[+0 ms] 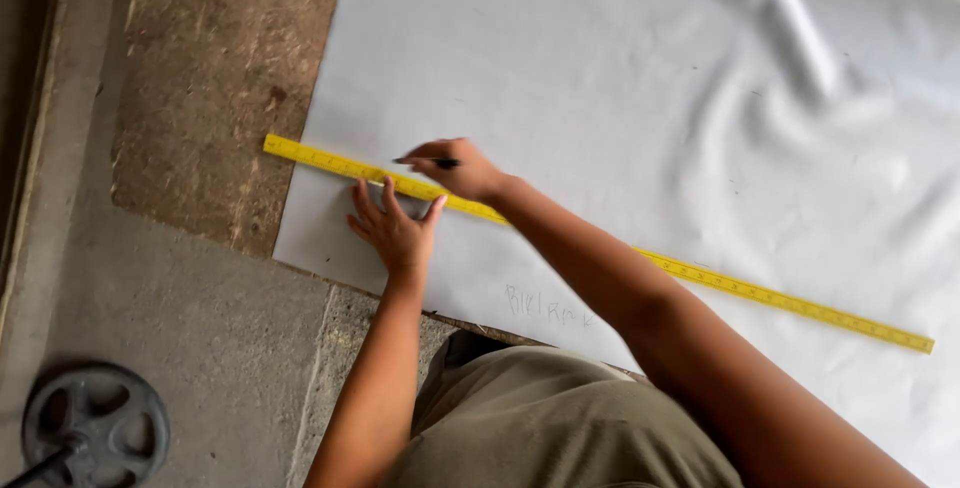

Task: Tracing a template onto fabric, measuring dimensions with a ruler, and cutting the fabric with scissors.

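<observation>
A long yellow ruler (760, 294) lies slantwise across a large sheet of white fabric (620, 78) spread on a brown board. My left hand (393, 226) presses flat, fingers spread, on the fabric just below the ruler's left part, fingertips touching its edge. My right hand (462, 170) is closed around a dark pen (428, 162), its tip pointing left just above the ruler's upper edge. My right forearm crosses over the ruler's middle and hides part of it.
The brown board (225, 88) sticks out to the left of the fabric, resting on a grey concrete floor (180, 308). A dark metal wheel (95, 426) lies at the bottom left. Faint pencil writing marks the fabric's near edge. Wrinkles bunch at upper right.
</observation>
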